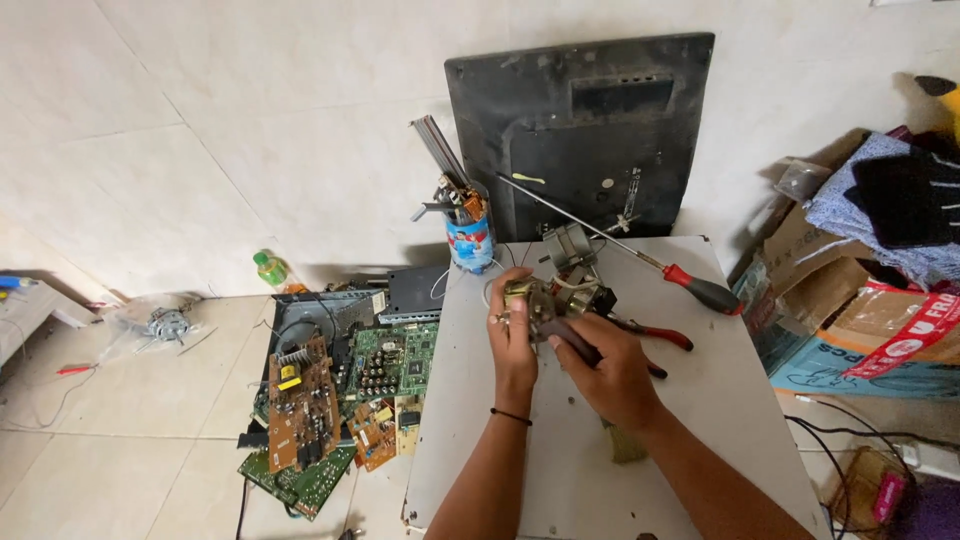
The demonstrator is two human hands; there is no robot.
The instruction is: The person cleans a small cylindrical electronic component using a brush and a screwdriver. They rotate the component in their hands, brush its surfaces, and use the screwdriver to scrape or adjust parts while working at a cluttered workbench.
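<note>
The small motor (532, 298) in the left hand (512, 345) is showing dull metal and coppery winding. The table (720, 400) is looking matt grey and smooth, lightly scuffed. The screwdriver (640, 255) is gleaming along its steel shaft, its red and black handle looking like plastic. The circuit boards (340, 410) are showing glossy green and brown laminate. The floor (120, 440) is shining as pale glazed tile.
</note>
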